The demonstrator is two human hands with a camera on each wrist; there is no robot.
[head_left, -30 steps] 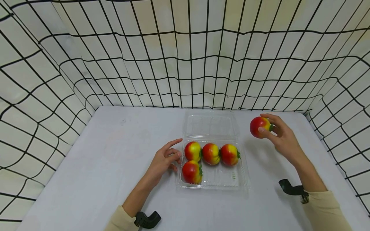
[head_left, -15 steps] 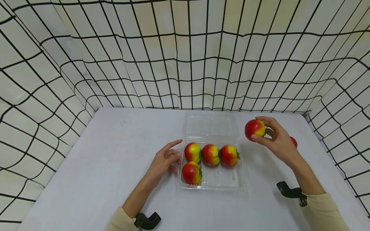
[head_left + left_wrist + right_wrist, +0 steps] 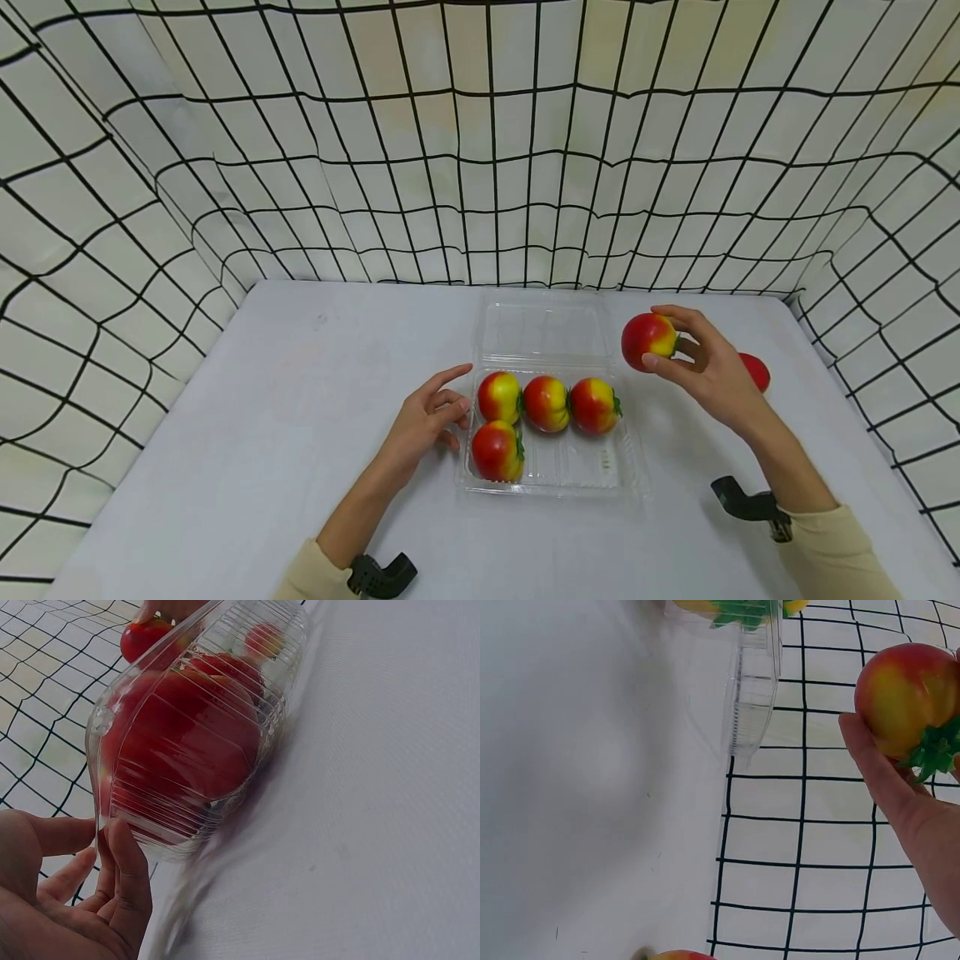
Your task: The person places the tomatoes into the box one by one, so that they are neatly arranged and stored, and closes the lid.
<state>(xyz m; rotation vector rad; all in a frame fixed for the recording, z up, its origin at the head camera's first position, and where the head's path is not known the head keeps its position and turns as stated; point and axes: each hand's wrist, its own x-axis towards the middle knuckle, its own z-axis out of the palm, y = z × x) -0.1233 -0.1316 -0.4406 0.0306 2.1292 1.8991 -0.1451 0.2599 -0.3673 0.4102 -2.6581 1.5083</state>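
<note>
Head cam: clear clamshell [image 3: 573, 467] sits lid-open with four red-yellow fruits [image 3: 547, 403] inside. Left hand [image 3: 423, 421] is at its 9 o'clock, fingers loose. Right hand [image 3: 708, 367] grips a fifth fruit [image 3: 642, 340] at the box's 2 o'clock, and another fruit [image 3: 755, 372] pokes out at that hand's 3. Left wrist: fingertips at the rim, around 8 o'clock. Right wrist: gripped fruit at 2, green leaves [image 3: 936, 750] toward 5.
</note>
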